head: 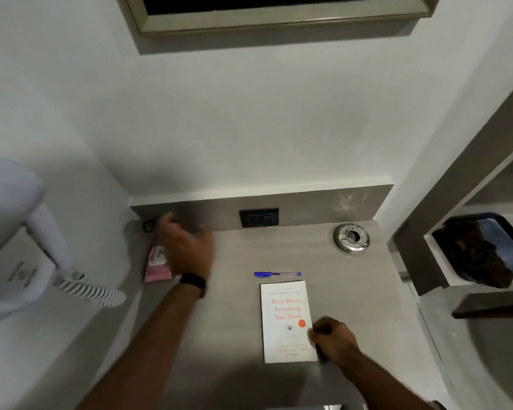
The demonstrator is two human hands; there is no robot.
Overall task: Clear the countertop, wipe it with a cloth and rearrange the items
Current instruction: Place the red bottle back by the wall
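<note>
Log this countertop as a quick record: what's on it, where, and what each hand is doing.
book: white paperback, front centre
pen: blue, lying just behind the book
ashtray: metal, back right
pink packet, left edge
left hand: blurred, over the pink packet
right hand: at the book's right edge, fingers curled

A single head-worn view is given, looking forward and steeply down from above the tabletop (234, 291), which is seen close, at arm's reach. The wall (249, 128) behind is faced squarely, with a frame's (278, 22) lower edge at the top. Edges are bent by the wide lens, and the left side appears blurred.
</note>
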